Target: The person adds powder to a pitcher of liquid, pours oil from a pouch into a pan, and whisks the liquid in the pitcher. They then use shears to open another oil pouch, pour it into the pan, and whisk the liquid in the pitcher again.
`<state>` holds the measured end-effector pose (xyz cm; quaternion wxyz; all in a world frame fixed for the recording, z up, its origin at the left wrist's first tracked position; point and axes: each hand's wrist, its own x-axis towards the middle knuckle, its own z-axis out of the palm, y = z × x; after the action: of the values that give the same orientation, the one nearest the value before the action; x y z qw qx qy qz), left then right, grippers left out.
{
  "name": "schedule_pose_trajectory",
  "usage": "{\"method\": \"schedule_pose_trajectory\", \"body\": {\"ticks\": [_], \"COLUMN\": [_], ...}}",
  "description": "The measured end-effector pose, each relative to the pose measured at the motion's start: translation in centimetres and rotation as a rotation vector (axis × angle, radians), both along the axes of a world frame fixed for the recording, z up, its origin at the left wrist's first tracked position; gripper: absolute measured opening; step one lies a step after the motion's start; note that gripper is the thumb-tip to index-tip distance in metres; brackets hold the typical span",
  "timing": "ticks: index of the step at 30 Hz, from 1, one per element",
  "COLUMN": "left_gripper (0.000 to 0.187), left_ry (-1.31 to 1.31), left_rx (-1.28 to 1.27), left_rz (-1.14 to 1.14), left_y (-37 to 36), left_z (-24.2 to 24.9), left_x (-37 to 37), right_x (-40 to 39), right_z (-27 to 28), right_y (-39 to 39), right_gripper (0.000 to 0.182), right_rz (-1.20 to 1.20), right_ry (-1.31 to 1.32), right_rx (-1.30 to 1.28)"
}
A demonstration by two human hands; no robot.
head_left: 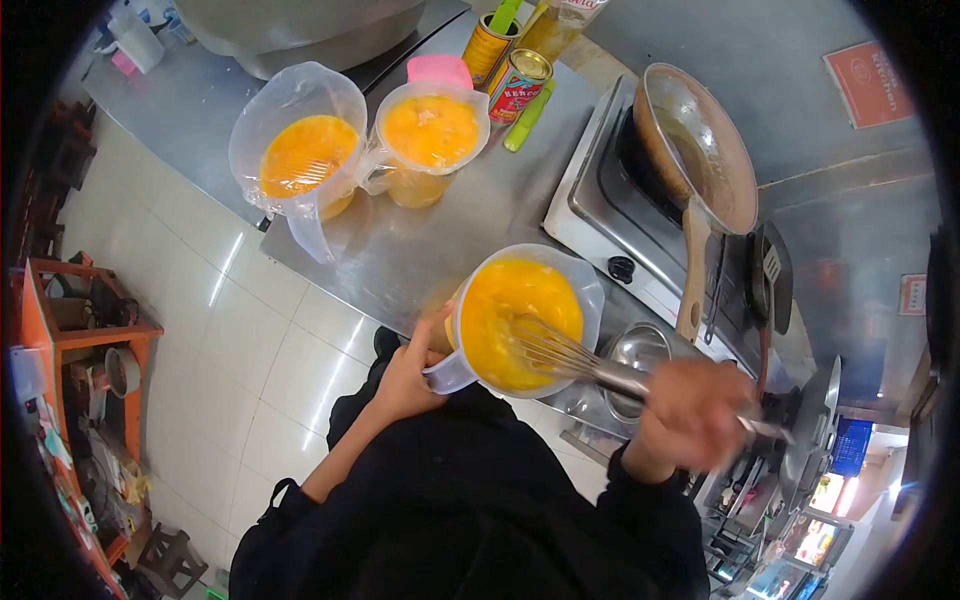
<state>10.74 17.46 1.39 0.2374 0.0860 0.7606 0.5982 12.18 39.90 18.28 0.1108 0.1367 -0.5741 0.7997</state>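
My right hand [695, 412], a little blurred, is closed round the metal handle of a whisk [560, 352]. The whisk's wires dip into beaten egg [505, 300] inside a clear plastic measuring jug [592, 290] at the counter's front edge. With my left hand [412, 372] I grip this jug by its handle side; some of the fingers are hidden behind it. Two more jugs of yellow-orange egg stand further back: a larger jug [300, 90] and a smaller jug [410, 185], both seemingly covered with plastic film.
A gas stove [590, 190] on the right carries a frying pan [735, 150], its wooden handle pointing toward me. Beside my jug sits a metal bowl [640, 350]. Cans [520, 85] stand at the back, near a large metal pot [300, 30]. An orange shelf [80, 335] is at left.
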Motion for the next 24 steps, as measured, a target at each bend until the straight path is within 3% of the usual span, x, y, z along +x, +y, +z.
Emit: {"method": "schedule_pose_trajectory", "body": {"ticks": [2,4,6,8,9,10,11,13,15,17,19,24], "left_gripper": [0.091,0.092,0.094,0.094,0.094,0.094,0.095,0.094,0.094,0.094,0.093,0.090], "left_ry": [-0.030,-0.003,0.013,0.009,0.006,0.025,0.047,0.043,0.031,0.078,0.074,0.059], "left_rx": [0.010,0.044,0.085,0.007,0.008,0.038,0.065,0.079,0.095,0.049,0.052,0.092], "left_rz": [-0.029,0.016,0.066,0.074,0.073,0.063,0.053,0.067,0.086,0.092,0.089,0.088], "left_y": [-0.1,-0.2,0.1,0.2,0.2,0.0,0.0,0.1,0.3,0.2,0.2,0.5], "left_z": [-0.2,-1.0,-1.4,-0.3,-0.6,-1.1,-1.5,-2.0,-1.8,-0.9,-1.0,-1.5], "left_x": [-0.2,-0.1,0.2,0.3,0.3,0.3,0.3,0.4,0.4,0.3,0.4,0.2], "right_x": [0.5,-0.4,-0.9,-0.9,-0.5,-0.1,0.3,0.4,-0.4,-0.9,-0.5,-2.0], "right_z": [-0.4,-2.7,-2.8,-1.6,-0.6,-0.9,-1.8,-5.0,-6.3,-4.1,0.1,-2.8], "right_y": [-0.5,-3.7,-3.3,-0.6,-0.9,-1.0,-1.1,0.0,0.6,0.0,-0.1,-0.3], "right_gripper": [0.019,0.021,0.023,0.025,0.026,0.026,0.026,0.019,0.019,0.026,0.028,0.030], "right_rz": [0.045,-0.129,-0.216,-0.128,-0.166,-0.164,-0.124,0.033,0.199,0.241,-0.077,0.102], "right_ry": [0.129,0.177,0.193,-0.196,-0.027,-0.025,0.162,0.285,0.152,0.085,-0.084,0.100], "right_rx": [-0.115,0.605,0.969,0.402,0.059,0.064,0.023,0.324,0.666,0.655,0.161,0.380]}}
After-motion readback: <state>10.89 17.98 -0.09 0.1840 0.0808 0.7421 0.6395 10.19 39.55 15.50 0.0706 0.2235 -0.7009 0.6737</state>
